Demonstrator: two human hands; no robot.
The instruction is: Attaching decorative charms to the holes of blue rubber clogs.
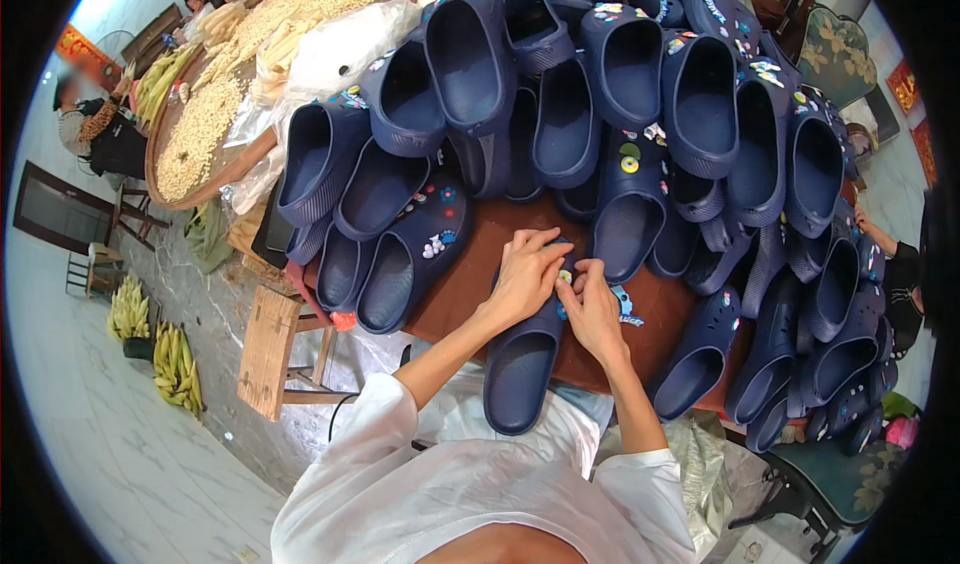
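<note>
Both hands meet over one navy clog [522, 359] that lies toe-away at the near edge of the brown table [470, 264], its heel hanging toward the person's lap. Going left to right: the left hand [527, 274] is curled over the clog's upper, fingers bent down and pressing on it, holding it in place; the right hand [594, 309] is beside it, touching it, fingertips pinched close at a small yellowish charm [566, 277] on the upper. Whether that charm is gripped or only pushed, I cannot tell. A light blue charm [624, 305] lies just right of the right hand on the table.

Risks, as I judge them: the clog rests half off the table, so a hard push on the charm could tip it into the lap. The small charm could slip from the fingertips and be lost among the shoes. The heap of navy clogs [620, 94] leans steeply behind the hands, and a nudge of the table may send some sliding down onto the work.

Containers, left to right: on the floor lie bunches of yellow corn cobs [175, 364]; a wide round tray [160, 179] at upper left holds pale shelled kernels [200, 124] and husked cobs; a white plastic bag [340, 44] lies between the tray and the shoe heap, its contents hidden.
</note>
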